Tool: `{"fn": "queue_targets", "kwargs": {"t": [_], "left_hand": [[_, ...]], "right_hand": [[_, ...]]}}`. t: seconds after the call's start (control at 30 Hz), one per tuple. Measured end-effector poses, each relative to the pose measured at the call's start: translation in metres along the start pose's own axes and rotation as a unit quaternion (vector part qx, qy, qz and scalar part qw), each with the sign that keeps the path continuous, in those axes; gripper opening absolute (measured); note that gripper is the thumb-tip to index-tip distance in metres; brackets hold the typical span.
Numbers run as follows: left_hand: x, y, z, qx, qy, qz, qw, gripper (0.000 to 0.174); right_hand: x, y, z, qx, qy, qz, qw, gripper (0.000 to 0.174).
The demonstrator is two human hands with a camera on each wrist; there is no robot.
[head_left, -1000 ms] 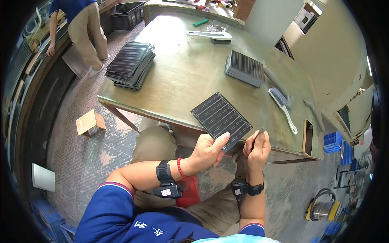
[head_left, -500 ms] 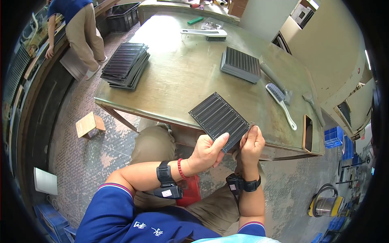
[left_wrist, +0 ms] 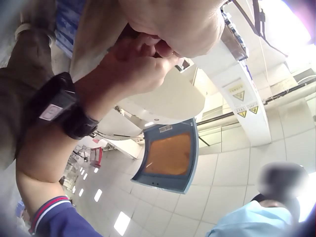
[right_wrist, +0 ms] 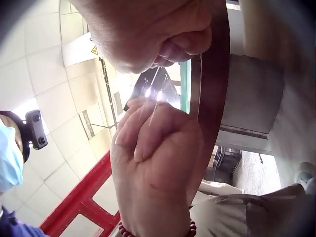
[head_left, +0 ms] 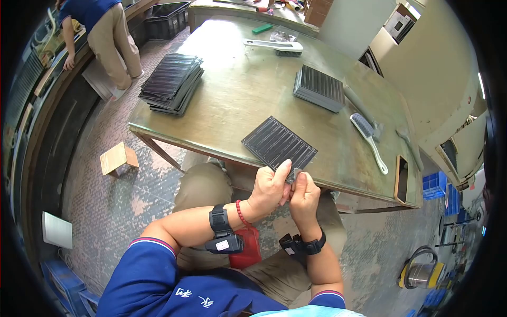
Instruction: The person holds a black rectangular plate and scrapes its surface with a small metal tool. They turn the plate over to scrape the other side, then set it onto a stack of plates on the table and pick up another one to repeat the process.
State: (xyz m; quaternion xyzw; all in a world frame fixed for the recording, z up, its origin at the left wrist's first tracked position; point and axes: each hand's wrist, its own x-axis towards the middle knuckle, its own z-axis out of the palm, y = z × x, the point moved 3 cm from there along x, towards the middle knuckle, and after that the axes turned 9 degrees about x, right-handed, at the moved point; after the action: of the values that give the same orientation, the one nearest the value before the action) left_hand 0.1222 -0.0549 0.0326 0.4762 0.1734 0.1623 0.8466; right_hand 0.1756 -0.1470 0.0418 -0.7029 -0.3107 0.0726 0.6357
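Observation:
My left hand [head_left: 270,190] grips a black circuit board panel [head_left: 280,142] by its near corner, thumb on top. The panel has rows of small holes and is tilted over the table's front edge. My right hand [head_left: 304,195] pinches a small flat greyish piece [head_left: 297,171] at the panel's near right edge; its kind is hard to tell. Both hands are close together, with the right fingers beside the left ones. In the right wrist view, the panel [right_wrist: 148,81] shows between the left hand [right_wrist: 158,143] and right hand [right_wrist: 148,34].
A loose stack of black panels [head_left: 171,84] lies at the table's left, a neater stack [head_left: 319,89] at the right. White-handled brushes [head_left: 368,140] [head_left: 272,45], a green block [head_left: 262,29] and a phone-like dark rectangle [head_left: 402,179] lie on the table [head_left: 237,100]. Another person [head_left: 108,42] stands at the left.
My right hand has come in leftward from beside the panel to its near corner, bringing the small piece with it. The panel has shifted slightly up and left and tilts differently.

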Motion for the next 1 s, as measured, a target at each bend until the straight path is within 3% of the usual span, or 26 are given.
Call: {"fn": "queue_targets", "kwargs": {"t": [0.1,0.23,0.27,0.43,0.6,0.8,1.0], "left_hand": [[0.002,-0.002,0.001,-0.033,0.009,-0.003,0.999,0.036],[0.002,0.001,0.004,-0.033,0.021,-0.024,0.999,0.042],[0.001,0.001,0.004,-0.013,0.017,-0.019,1.0,0.042],[-0.004,0.007,0.006,0.041,0.005,-0.004,0.999,0.041],[-0.009,0.012,0.009,0.045,-0.009,-0.001,0.999,0.035],[-0.01,0.009,0.007,0.048,-0.036,0.0,0.998,0.035],[-0.01,0.011,0.008,0.039,-0.039,0.01,0.998,0.033]], "right_hand": [[0.0,-0.004,0.004,0.079,-0.015,0.059,0.995,0.038],[0.012,0.0,-0.01,0.016,0.032,-0.023,0.999,0.039],[0.014,0.0,-0.019,0.047,0.053,0.048,0.996,0.038],[0.019,0.001,-0.024,-0.004,0.072,0.017,0.997,0.038],[0.02,0.003,-0.03,0.104,0.097,0.063,0.988,0.037],[0.02,-0.001,-0.03,0.13,0.111,0.069,0.983,0.036],[0.021,0.007,-0.03,0.066,0.107,0.034,0.991,0.038]]}}
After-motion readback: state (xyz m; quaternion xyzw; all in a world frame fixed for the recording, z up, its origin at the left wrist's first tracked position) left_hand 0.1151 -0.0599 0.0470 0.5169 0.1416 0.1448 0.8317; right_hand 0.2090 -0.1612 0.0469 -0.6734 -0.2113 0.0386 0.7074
